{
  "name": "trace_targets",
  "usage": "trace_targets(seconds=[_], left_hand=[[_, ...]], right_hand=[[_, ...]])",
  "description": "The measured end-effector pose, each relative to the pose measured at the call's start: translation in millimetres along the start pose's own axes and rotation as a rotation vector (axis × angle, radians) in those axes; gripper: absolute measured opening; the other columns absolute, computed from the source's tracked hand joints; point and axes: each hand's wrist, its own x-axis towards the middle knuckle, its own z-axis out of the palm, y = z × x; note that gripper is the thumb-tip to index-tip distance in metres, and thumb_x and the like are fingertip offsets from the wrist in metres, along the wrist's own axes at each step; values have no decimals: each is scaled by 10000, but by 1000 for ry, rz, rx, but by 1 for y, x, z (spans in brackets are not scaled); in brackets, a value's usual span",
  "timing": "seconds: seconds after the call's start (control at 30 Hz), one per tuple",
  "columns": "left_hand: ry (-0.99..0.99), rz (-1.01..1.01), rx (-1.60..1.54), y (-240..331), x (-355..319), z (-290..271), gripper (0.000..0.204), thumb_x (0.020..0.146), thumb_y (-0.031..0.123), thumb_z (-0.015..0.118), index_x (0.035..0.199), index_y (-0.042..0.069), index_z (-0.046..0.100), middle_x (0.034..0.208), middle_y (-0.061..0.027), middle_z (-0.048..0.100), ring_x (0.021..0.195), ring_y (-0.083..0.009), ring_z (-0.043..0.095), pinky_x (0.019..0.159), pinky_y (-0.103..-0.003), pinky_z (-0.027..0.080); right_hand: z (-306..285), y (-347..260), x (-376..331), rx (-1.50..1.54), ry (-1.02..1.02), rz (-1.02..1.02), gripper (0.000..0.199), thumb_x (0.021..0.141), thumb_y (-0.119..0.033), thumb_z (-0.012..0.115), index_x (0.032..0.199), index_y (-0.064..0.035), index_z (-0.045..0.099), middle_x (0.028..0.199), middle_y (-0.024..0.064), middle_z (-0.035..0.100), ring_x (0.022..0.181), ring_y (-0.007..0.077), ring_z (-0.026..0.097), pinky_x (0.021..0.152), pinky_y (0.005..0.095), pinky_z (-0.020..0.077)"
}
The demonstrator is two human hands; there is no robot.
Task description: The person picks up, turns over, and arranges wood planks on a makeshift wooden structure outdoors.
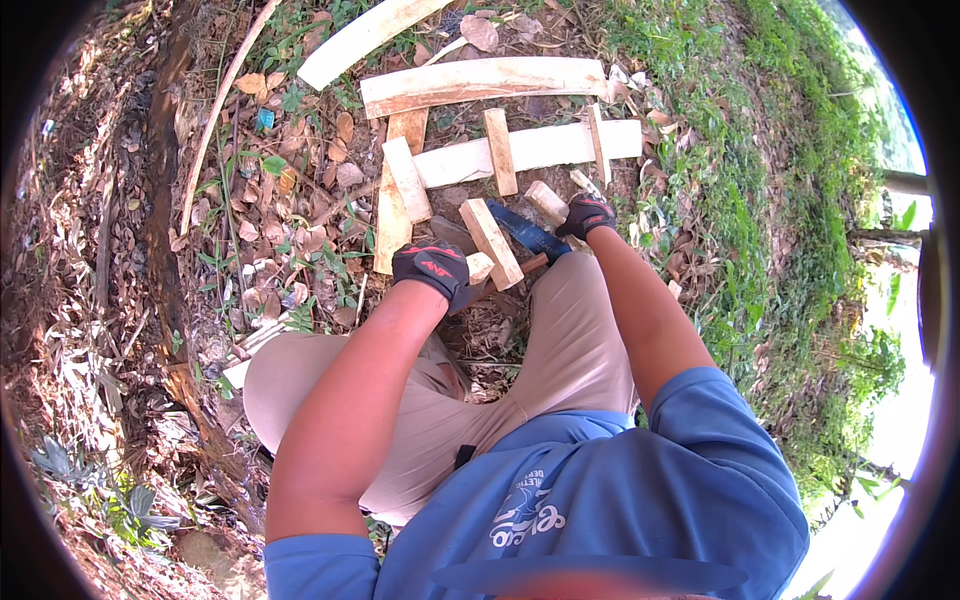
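My left hand (435, 272), in a black glove with red marks, is closed on a short wooden block (480, 267) whose pale end shows past the fingers. A thicker wooden block (489, 243) lies slanted just right of it. My right hand (588, 215), also gloved, is closed at the near end of another wooden block (546, 203); its fingertips are partly hidden. Between the hands a dark blue, flat, blade-like thing (528, 232) lies aslant, reaching my right knee. A brown wooden stick end (535, 263) shows beneath it.
Beyond my hands lies a pale board (540, 150), with short wooden pieces (500, 152) across it. Farther off are a longer board (485, 82) and another plank (365, 40). An upright plank (394, 215) stands left of them. Dry leaves cover the left ground; grass (760, 250) grows right.
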Motion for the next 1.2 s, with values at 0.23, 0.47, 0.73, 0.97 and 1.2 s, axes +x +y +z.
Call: trace_targets(seconds=[0.23,0.47,0.73,0.97,1.2], left_hand=[[1,7,10,-1,2,2,463,983,392,703,1350,145,839,1420,-131,816,1333,-316,777,1086,-502,618],[4,10,11,0,3,2,470,981,394,703,1350,138,838,1414,-138,816,1332,-321,777,1088,-505,617],[22,4,-2,0,1,2,470,974,369,704,1353,126,836,1425,-153,810,1327,-334,779,1090,-509,619],[6,10,6,0,2,1,475,968,367,705,1352,123,840,1401,-146,823,1310,-338,788,1083,-504,620],[20,4,-4,0,3,2,464,967,369,704,1339,135,851,1396,-139,827,1297,-341,794,1071,-504,623]], right_hand=[[-3,0,-4,8,-4,11,737,746,-632,985,1257,-112,873,1298,154,842,1228,348,805,1045,509,641],[1,2,-1,36,18,-10,722,738,-633,988,1230,-116,883,1297,151,846,1212,346,811,1043,506,643],[1,1,3,-20,-21,13,687,766,-573,972,1365,-256,860,1337,82,853,1227,298,815,1081,496,638],[0,2,0,16,-2,-16,714,730,-633,980,1236,-137,888,1250,151,859,1169,337,825,1022,490,649],[3,3,2,8,12,-21,692,731,-632,977,1223,-152,892,1253,136,861,1167,333,826,1024,496,647]])
